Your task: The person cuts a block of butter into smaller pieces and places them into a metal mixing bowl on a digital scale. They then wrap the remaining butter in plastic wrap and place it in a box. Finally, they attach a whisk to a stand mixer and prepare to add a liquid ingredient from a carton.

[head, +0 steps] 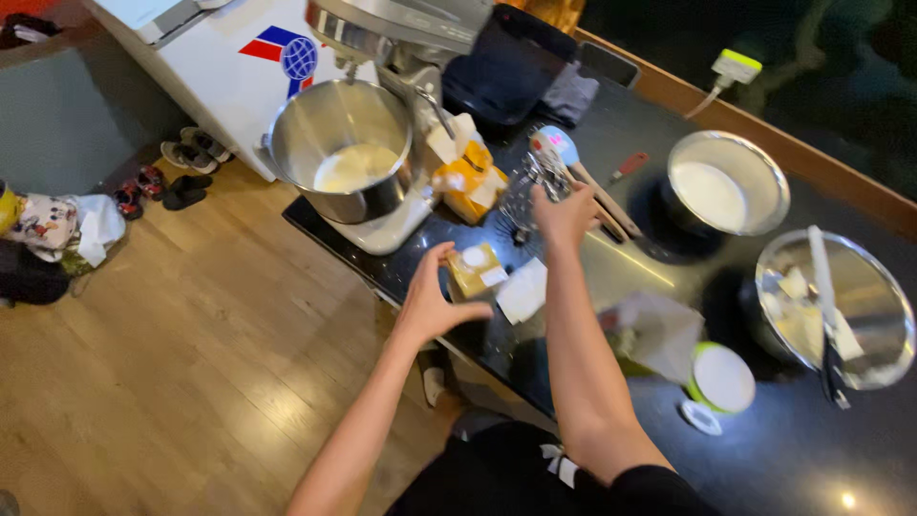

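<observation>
Dark glossy countertop (669, 449) runs beside a wooden floor. My left hand (432, 301) curls around a small yellow block (475, 270) with a white label, near the counter's edge. My right hand (565, 215) grips a wire whisk (528, 191). Behind them stand a stand mixer (401, 38) with its steel bowl (339, 148) of pale batter, yellow cartons (470, 177), spatulas (587, 186), and two metal bowls (728, 182) to the right.
</observation>
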